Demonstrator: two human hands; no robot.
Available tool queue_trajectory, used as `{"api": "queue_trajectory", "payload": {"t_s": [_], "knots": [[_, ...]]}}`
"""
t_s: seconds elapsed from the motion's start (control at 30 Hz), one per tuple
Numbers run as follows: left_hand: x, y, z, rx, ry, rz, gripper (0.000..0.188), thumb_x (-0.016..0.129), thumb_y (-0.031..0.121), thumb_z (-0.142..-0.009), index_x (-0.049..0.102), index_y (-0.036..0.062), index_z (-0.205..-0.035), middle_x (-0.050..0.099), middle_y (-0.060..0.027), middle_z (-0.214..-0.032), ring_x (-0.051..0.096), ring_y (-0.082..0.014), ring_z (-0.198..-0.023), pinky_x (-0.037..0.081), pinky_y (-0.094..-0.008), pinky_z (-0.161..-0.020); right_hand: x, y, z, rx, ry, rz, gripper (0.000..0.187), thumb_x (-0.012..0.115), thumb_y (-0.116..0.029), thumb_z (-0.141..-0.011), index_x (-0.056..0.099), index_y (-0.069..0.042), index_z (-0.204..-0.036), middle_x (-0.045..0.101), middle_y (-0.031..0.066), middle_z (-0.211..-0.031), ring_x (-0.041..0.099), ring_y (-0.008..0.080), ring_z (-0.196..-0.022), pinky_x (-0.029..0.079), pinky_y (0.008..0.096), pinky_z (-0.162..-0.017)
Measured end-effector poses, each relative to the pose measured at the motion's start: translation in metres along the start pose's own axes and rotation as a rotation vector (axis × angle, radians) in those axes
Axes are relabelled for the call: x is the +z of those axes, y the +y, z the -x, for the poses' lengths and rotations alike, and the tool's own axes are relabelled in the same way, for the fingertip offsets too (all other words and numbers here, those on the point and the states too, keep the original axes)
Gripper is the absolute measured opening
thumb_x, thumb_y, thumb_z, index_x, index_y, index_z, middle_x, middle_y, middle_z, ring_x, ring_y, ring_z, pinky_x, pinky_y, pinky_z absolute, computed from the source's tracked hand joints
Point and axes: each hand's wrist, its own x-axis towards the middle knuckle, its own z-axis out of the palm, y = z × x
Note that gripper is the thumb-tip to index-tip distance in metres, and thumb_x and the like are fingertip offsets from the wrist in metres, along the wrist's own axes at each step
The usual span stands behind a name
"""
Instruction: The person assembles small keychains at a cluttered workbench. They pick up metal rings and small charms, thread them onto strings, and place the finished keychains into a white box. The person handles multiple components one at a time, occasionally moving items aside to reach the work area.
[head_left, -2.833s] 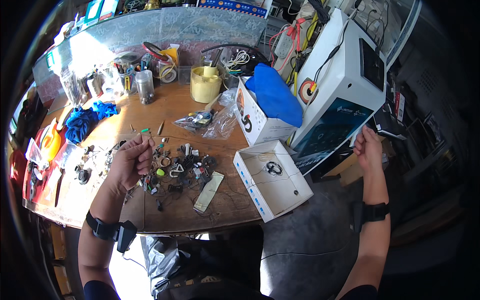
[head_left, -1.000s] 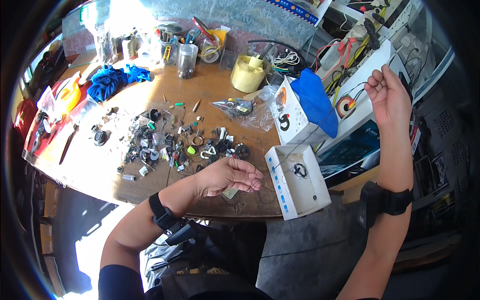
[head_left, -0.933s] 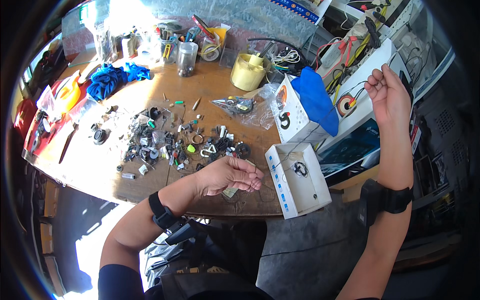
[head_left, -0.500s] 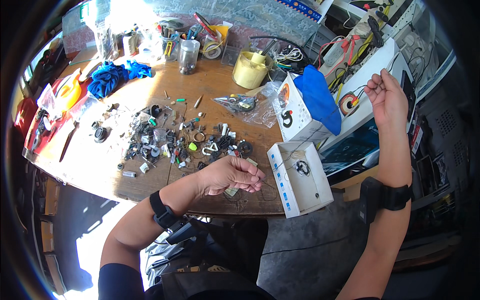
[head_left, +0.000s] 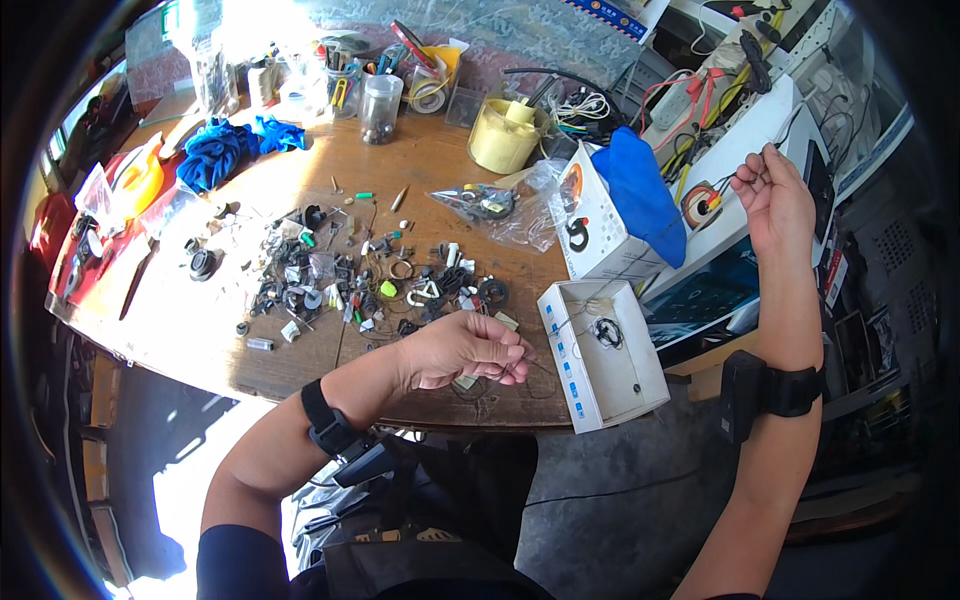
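My left hand [head_left: 468, 350], at the table's front edge, is closed in a pinch on a thin dark wire [head_left: 540, 362]. Raised at the right, my right hand [head_left: 774, 206] also has its fingers pinched together on a thin dark strand. This seems to be the same wire, slanting up past the boxes, though parts are too fine to follow. Below that line stands an open white carton tray [head_left: 612, 385] with blue marks on its side. Inside it lie a small black coil of cable [head_left: 607, 333] and a tiny dark piece [head_left: 637, 387].
Small mixed parts [head_left: 330, 275] are heaped mid-table. Behind the tray stands a white box [head_left: 600, 235] with a blue cloth [head_left: 640, 195] over it. A clear plastic bag [head_left: 520, 215], a yellow tub [head_left: 495, 145] and jars [head_left: 380, 108] stand farther back. Cables crowd the right-hand shelf [head_left: 765, 120].
Both hands keep nearly the same place and pinch. The right fingers sit very slightly lower. The whole scene has shifted a little with my head.
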Motion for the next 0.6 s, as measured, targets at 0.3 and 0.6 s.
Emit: {"api": "queue_trajectory", "payload": {"t_s": [0.3, 0.6], "knots": [[-0.002, -0.001, 0.001, 0.015, 0.096, -0.141, 0.019, 0.056, 0.010, -0.088, 0.061, -0.0058, -0.097, 0.065, -0.0138, -0.087, 0.064, -0.0205, -0.081, 0.052, -0.0295, -0.075, 0.003, 0.002, 0.004, 0.016, 0.008, 0.016, 0.016, 0.048, -0.013, -0.092, 0.047, 0.002, -0.098, 0.056, 0.0091, -0.079, 0.058, 0.0178, -0.069, 0.051, 0.0283, -0.059], [-0.023, 0.022, 0.030, 0.339, 0.618, -0.888, 0.013, 0.057, 0.009, -0.084, 0.064, -0.0018, -0.085, 0.066, -0.0078, -0.072, 0.064, -0.0149, -0.068, 0.050, -0.0266, -0.063, -0.058, 0.020, 0.000, 0.051, 0.263, 0.075, 0.017, 0.050, -0.015, -0.092, 0.051, -0.001, -0.101, 0.060, 0.0061, -0.074, 0.063, 0.0162, -0.067, 0.042, 0.0216, -0.049]]}}
